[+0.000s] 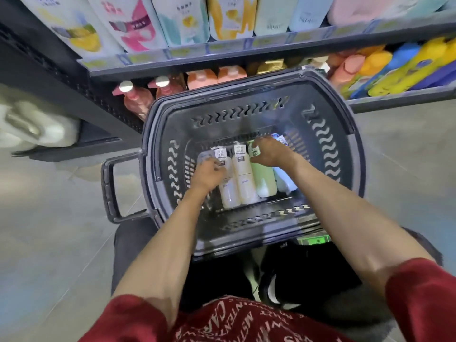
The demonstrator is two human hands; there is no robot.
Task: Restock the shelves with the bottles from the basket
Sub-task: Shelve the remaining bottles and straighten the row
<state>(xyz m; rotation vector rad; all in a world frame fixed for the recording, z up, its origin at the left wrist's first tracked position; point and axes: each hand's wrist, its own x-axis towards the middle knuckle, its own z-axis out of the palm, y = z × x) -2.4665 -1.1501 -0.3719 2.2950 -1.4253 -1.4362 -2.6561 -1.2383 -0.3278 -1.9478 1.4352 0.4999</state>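
Note:
A dark plastic basket (251,95) stands on the floor in front of the shelves. Several bottles lie side by side on its bottom: two cream ones (243,178), a green one (265,178) and a pale blue one (285,180). My left hand (208,172) reaches down and grips the top of the leftmost cream bottle (228,193). My right hand (267,153) curls round the cap end of the green bottle. The bottles' pump tops carry white labels.
The lower shelf (394,101) behind the basket holds pink, orange, yellow and blue bottles. The upper shelf (222,62) carries large refill pouches. The basket's handle (111,191) sticks out to the left. Grey tiled floor lies on both sides. White packs sit far left.

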